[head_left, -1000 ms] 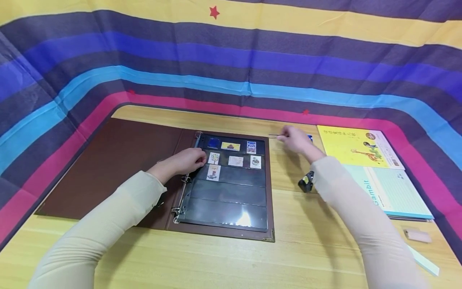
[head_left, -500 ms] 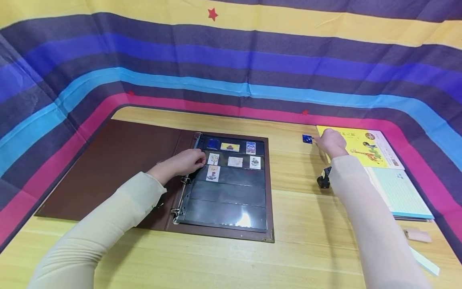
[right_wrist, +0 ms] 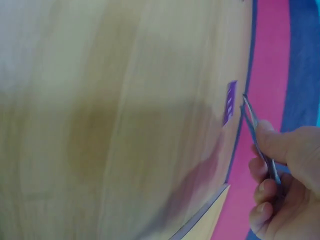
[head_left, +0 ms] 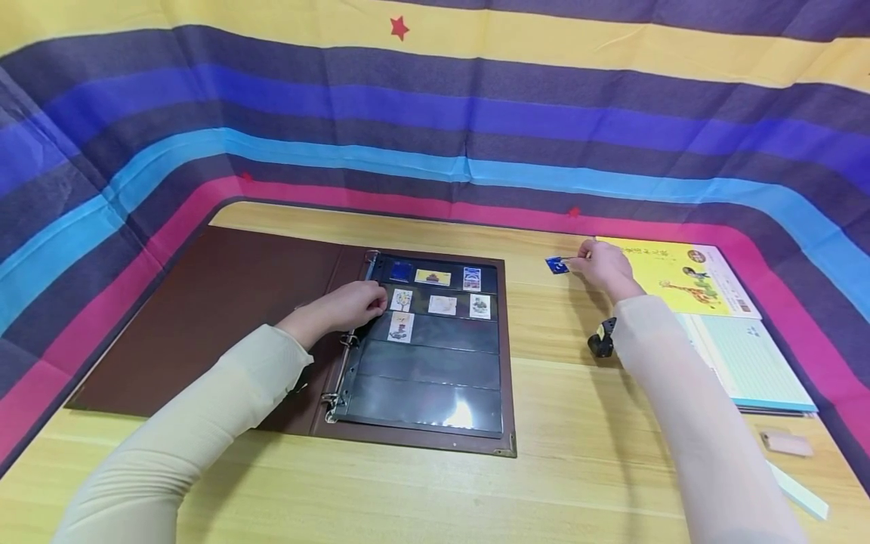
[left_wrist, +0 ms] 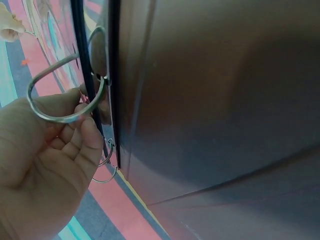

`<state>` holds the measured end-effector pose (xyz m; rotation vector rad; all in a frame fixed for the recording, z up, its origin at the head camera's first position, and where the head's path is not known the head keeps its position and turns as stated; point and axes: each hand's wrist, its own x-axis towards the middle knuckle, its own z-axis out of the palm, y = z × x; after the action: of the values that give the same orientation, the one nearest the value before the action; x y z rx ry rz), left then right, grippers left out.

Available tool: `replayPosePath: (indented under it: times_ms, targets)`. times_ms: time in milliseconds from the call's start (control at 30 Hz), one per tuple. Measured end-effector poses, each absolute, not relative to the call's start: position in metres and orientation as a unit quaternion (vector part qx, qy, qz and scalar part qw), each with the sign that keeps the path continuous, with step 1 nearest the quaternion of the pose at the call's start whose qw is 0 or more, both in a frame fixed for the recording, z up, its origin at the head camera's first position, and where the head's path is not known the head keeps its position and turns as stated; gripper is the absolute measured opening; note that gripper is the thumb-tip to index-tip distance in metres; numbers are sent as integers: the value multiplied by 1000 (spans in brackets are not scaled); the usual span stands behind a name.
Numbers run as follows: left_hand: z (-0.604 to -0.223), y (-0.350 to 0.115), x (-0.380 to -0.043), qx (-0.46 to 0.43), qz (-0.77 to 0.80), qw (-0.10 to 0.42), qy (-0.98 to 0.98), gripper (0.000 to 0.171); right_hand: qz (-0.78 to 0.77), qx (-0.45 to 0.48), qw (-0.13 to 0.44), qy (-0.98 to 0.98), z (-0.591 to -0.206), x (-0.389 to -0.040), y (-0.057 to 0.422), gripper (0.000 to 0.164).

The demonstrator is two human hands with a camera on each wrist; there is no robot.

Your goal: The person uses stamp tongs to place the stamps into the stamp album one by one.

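Observation:
A brown ring-binder stamp album (head_left: 272,279) lies spread on the table, its black page (head_left: 428,363) carrying several stamps in the upper rows. My left hand (head_left: 350,302) is at the page's left edge by the metal rings (left_wrist: 65,100), fingers curled and pinching at the page; its fingertips are partly hidden. Beyond the album's right side, my right hand (head_left: 605,264) grips metal tweezers (right_wrist: 260,135). A small blue stamp (head_left: 557,265) sits at the tweezers' end. In the right wrist view the tips stand slightly apart beside that stamp (right_wrist: 230,103).
At the right lie a yellow picture book (head_left: 680,276) and a pale notebook (head_left: 754,355). Nearer are a small pinkish block (head_left: 787,443) and a pale strip (head_left: 800,491). A striped cloth (head_left: 469,106) borders the table's back and sides.
My right hand first went right from near the album, past the blue stamp, then came back slightly left. The blue stamp has shifted left and turned. My left hand stays put.

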<state>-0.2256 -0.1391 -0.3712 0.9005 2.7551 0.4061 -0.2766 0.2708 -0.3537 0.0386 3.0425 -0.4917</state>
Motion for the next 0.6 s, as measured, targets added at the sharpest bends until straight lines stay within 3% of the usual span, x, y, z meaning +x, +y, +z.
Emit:
replayPosePath:
  times_ms: [233, 600]
  targets:
    - [-372, -139, -226, 306, 139, 108, 936, 8, -169, -71, 30, 983, -352, -270, 263, 17]
    - [-371, -139, -224, 300, 145, 111, 936, 6, -148, -24, 75, 986, -341, -256, 286, 23]
